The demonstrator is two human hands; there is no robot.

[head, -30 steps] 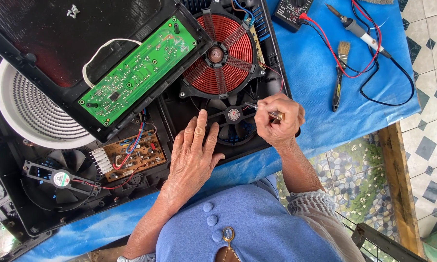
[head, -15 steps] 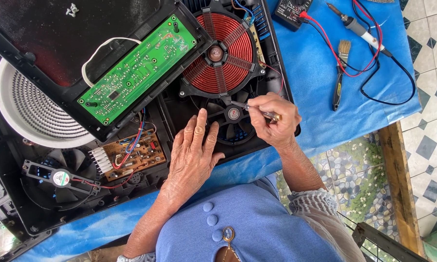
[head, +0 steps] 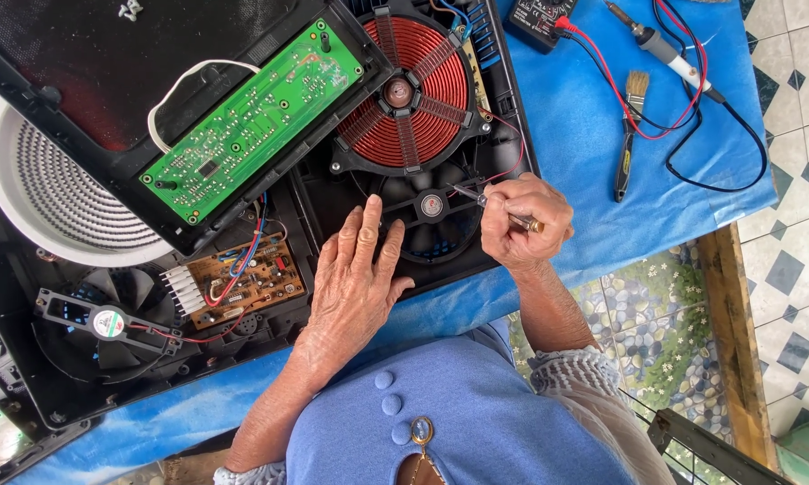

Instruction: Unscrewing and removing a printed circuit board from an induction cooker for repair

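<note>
Right hand [head: 523, 223] grips a small screwdriver [head: 494, 208], tip set at the hub of the cooling fan [head: 431, 208] inside the opened induction cooker [head: 476, 117].

Left hand [head: 355, 286] lies flat and open, fingers spread, holding nothing, pressing on the black housing just left of the fan, which sits directly below the red copper coil [head: 403, 92]. The step in hand appears to be work at the fan mount. The next move likely calls for a steady tip seated square and the housing braced. The green circuit board [head: 247, 121] rests on the upturned top panel; a loose second fan [head: 108, 323] lies at lower left. A multimeter [head: 537, 18], brush [head: 629, 135] and soldering iron [head: 665, 49] lie well apart on the blue cloth [head: 593, 216].
</note>
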